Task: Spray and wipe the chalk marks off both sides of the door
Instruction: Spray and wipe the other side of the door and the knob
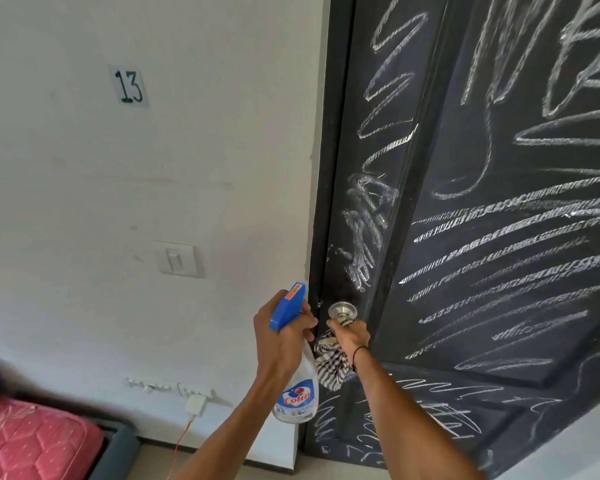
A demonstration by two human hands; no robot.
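Left hand point(281, 327) fingers grip spray bottle point(297, 386); right hand point(350, 336) fingers hold cloth point(329, 365), doorknob point(342, 311).

The door point(499, 237) runs off the picture at twelve, three and five o'clock, so its full spread of chalk marks point(520, 237) cannot be seen. The right hand point(349, 336) covers most of the knob point(342, 311) and part of the checked cloth point(329, 367). The pink bedding point(32, 441) is cut off at eight o'clock. The spray bottle point(293, 355) label's small print is unreadable.
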